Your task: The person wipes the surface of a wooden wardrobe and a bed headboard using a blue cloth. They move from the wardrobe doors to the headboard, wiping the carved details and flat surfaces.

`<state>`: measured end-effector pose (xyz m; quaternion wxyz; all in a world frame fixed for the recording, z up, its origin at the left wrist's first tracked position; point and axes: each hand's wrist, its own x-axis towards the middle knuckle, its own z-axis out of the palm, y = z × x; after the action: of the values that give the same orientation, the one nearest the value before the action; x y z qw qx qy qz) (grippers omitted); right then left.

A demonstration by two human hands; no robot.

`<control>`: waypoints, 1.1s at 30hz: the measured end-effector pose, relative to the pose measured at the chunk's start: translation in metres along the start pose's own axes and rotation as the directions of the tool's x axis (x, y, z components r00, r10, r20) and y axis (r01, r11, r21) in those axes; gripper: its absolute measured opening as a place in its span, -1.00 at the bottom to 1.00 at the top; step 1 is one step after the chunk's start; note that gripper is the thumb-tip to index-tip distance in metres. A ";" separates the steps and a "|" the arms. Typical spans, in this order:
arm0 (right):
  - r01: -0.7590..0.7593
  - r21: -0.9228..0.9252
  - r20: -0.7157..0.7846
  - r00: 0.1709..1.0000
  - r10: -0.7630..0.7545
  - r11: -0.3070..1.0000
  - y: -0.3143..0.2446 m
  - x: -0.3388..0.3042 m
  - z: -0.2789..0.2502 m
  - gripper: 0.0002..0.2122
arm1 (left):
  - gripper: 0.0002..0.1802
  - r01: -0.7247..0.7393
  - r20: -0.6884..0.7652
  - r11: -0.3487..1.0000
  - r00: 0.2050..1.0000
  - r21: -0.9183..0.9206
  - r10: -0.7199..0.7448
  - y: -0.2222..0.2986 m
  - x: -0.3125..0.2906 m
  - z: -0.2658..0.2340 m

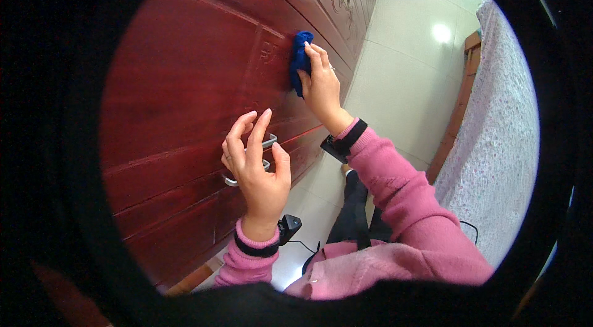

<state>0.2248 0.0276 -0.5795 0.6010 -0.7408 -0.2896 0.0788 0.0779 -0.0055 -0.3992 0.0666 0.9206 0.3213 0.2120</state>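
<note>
Blue cloth (299,61), gripped by the right hand (323,88), is best pressed flat against the red cabinet (179,80); the left hand (259,175) is held empty, loosely spread.

Matt blue cloth (296,62), glossy wooden cabinet (179,73) (partly carved), metal handles (231,182), shiny floor (401,80)

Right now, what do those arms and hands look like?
The sleeves are long and pink, with a black strap around each wrist. A black boxy device sits by the left wrist, a dark one by the right. A thin black cable shows below the boxy device. The left hand and right hand are gloveless, seemingly with thin rings.
</note>
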 end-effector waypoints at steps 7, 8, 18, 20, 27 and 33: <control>0.016 0.063 -0.051 0.999 -0.013 0.998 -0.004 -0.011 0.013 -0.35 | -0.38 -0.016 0.031 0.999 0.999 -0.049 0.017 -0.028 -0.028 -0.005; 0.046 0.054 -0.049 0.998 -0.044 0.997 -0.009 -0.015 0.013 -0.35 | -0.38 -0.014 0.032 0.998 0.999 -0.062 0.016 -0.031 -0.034 -0.007; 0.180 0.195 -0.066 0.983 -0.171 0.964 -0.054 -0.056 0.003 -0.41 | -0.37 -0.069 0.029 0.992 0.997 -0.103 0.073 -0.049 -0.083 -0.016; 0.247 0.209 -0.077 0.969 -0.236 0.946 -0.062 -0.071 0.004 -0.42 | -0.37 -0.077 0.020 0.991 0.997 -0.106 0.080 -0.053 -0.095 -0.014; 0.364 0.202 -0.044 0.931 -0.363 0.909 -0.075 -0.116 0.007 -0.33 | -0.39 -0.115 -0.045 0.983 0.993 -0.146 0.110 -0.064 -0.139 -0.007; 0.403 0.081 -0.099 0.913 -0.395 0.912 -0.068 -0.119 0.014 -0.30 | -0.40 -0.147 -0.036 0.976 0.989 -0.163 0.143 -0.061 -0.149 0.000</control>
<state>0.0979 -0.0151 -0.5473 0.6518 -0.6377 -0.4058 -0.0612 -0.0614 -0.0505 -0.4667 0.1234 0.9303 0.2352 0.2531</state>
